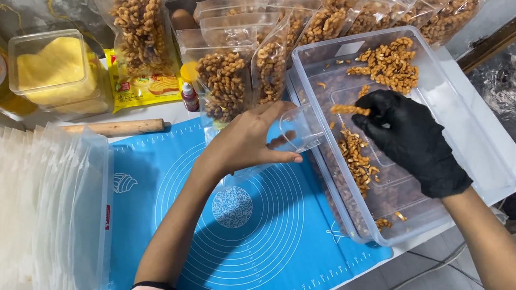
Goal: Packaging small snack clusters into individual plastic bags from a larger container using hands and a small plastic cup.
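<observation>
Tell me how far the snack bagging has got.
Done: a row of filled pouches stands behind the mat. In hand: the left hand holds an open pouch at the tub rim, with few pieces inside; the gloved right hand pinches snacks. Left: more snacks in the tub and a stack of empty pouches.

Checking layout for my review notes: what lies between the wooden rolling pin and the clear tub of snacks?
In the head view, the left hand holding an open clear pouch over the blue mat.
</observation>
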